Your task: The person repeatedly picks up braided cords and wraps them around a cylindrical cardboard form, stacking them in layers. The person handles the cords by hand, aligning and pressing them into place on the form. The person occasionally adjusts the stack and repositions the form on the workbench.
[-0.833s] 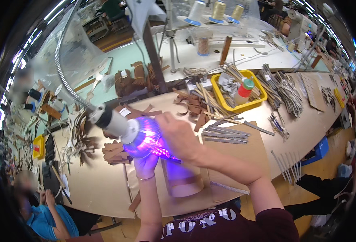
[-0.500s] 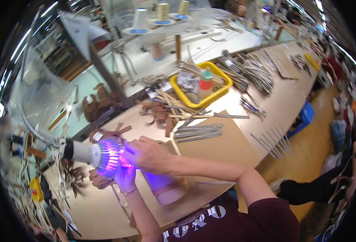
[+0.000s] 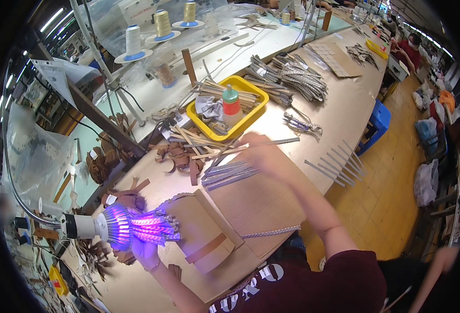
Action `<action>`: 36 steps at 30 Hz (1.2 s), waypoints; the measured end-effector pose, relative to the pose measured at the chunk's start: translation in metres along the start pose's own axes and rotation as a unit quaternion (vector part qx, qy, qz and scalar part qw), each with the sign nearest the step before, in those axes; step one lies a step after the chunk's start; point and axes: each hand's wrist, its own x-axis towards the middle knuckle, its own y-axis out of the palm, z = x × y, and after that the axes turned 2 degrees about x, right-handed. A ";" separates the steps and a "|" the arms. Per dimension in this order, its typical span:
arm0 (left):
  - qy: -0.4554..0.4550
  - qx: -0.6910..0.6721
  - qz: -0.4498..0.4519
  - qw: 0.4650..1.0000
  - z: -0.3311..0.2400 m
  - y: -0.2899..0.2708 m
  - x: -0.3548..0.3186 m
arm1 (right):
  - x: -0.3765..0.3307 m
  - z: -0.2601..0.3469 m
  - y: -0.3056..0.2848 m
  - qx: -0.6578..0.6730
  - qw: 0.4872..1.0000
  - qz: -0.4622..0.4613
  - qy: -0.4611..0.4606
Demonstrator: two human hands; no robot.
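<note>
While my left hand (image 3: 146, 254) holds a purple-lit bundle of braided strips (image 3: 157, 228) jutting rightward past it, my right hand (image 3: 258, 151), near flat grey strips (image 3: 225, 176), is blurred; grip indeterminate.

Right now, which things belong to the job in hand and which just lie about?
Seemingly in use:
- left hand, holding braids
- lamp, shining on them
- right hand, blurred, near grey strips

Apparently lying about:
- yellow tray
- bottle
- spools
- blue stool
</note>
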 end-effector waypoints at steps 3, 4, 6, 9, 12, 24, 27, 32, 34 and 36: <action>-0.030 -0.091 0.040 0.995 -0.015 -0.012 -0.017 | -0.012 -0.084 -0.077 -0.319 0.922 -0.138 0.171; -0.028 -0.046 0.057 0.997 -0.020 -0.016 -0.023 | -0.019 -0.104 -0.094 -0.317 0.921 -0.129 0.188; -0.023 -0.043 0.036 0.998 -0.031 -0.021 -0.036 | -0.026 -0.131 -0.111 -0.309 0.920 -0.100 0.219; 0.018 -0.103 -0.055 0.993 -0.037 -0.023 -0.058 | -0.032 -0.148 -0.113 -0.302 0.930 -0.070 0.200; 0.064 -0.071 -0.122 0.988 -0.035 -0.013 -0.076 | -0.031 -0.154 -0.106 -0.341 0.923 -0.072 0.164; 0.032 0.089 -0.139 0.986 0.020 0.036 -0.123 | -0.016 -0.061 -0.090 0.049 0.984 -0.148 0.084; 0.007 0.085 -0.151 0.985 0.035 0.053 -0.128 | -0.014 -0.005 -0.049 0.019 0.990 -0.130 0.055; -0.006 0.172 -0.119 0.978 0.055 0.078 -0.138 | -0.066 0.101 0.032 0.012 0.965 0.219 -0.144; -0.032 0.176 -0.079 0.981 0.062 0.084 -0.140 | -0.080 0.136 0.052 0.043 0.940 0.305 -0.147; -0.056 0.158 -0.040 0.985 0.069 0.088 -0.142 | -0.086 0.160 0.066 0.052 0.940 0.298 -0.158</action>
